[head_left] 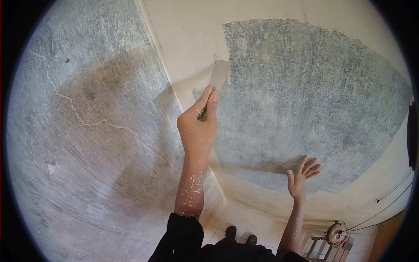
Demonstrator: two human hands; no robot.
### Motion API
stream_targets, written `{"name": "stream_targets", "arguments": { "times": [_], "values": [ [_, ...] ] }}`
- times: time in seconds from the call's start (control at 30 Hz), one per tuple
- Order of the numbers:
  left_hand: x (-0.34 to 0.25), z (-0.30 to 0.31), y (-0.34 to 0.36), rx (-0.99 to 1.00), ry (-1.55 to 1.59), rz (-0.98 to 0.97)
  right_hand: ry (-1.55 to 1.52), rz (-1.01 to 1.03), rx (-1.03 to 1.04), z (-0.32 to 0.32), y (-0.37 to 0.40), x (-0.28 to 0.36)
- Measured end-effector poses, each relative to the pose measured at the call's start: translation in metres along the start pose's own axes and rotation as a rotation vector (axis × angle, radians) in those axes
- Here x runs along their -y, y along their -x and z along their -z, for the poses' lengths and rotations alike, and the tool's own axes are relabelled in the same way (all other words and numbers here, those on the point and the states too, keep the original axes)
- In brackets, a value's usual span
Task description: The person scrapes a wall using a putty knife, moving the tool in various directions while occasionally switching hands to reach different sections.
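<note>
My left hand (197,126) is closed around the dark handle of a putty knife (221,72), raised in front of the wall corner. The knife's flat, pale blade points upward and lies at the border between cream paint (187,39) and a rough grey-blue patch (301,100) on the right wall. Whitish flakes cling to my left hand and forearm. Lower down on the right, my right hand (301,177) is open with fingers spread, by the lower part of the grey patch. It holds nothing; whether the palm touches the wall is hard to tell.
The left wall (87,144) is grey-blue, with a long winding crack (104,121) and a small pale chip (52,168). An orange and black cable reel (336,234) rests on a wooden stool (334,253) at lower right, with cables rising from it. My dark shoes (231,232) stand on light floor tiles.
</note>
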State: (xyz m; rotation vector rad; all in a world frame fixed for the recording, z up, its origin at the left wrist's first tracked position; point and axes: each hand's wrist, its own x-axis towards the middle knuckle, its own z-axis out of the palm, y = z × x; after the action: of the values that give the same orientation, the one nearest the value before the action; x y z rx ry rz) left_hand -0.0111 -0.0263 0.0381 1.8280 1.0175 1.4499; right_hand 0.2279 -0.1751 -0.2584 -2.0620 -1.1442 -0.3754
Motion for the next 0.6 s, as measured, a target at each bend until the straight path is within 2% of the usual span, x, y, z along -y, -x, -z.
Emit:
{"name": "stream_targets", "arguments": {
  "times": [0.17, 0.27, 0.33, 0.37, 0.43, 0.5, 0.57, 0.6],
  "values": [
    [0.074, -0.018, 0.013, -0.123, -0.081, -0.385, -0.023, -0.003, 0.012, 0.003, -0.003, 0.001],
    [0.027, -0.027, -0.042, -0.304, -0.129, -0.642, -0.023, 0.014, 0.011, 0.001, 0.000, 0.000],
    [-0.030, -0.011, -0.055, -0.222, -0.059, -0.451, -0.045, -0.017, 0.027, 0.005, -0.001, 0.003],
    [-0.029, -0.011, -0.054, -0.217, -0.089, -0.462, -0.048, -0.012, 0.032, 0.006, -0.001, 0.003],
    [-0.012, -0.012, -0.039, -0.218, -0.155, -0.477, -0.059, 0.007, 0.050, 0.009, 0.000, 0.001],
    [0.038, -0.023, -0.005, -0.218, -0.116, -0.431, -0.068, 0.007, 0.092, 0.013, 0.002, 0.000],
    [0.080, -0.029, 0.039, -0.092, -0.086, -0.261, -0.049, 0.014, 0.093, 0.012, 0.001, -0.003],
    [0.079, -0.032, 0.041, -0.081, -0.075, -0.250, -0.021, 0.018, 0.088, 0.010, 0.003, -0.005]
  ]
}}
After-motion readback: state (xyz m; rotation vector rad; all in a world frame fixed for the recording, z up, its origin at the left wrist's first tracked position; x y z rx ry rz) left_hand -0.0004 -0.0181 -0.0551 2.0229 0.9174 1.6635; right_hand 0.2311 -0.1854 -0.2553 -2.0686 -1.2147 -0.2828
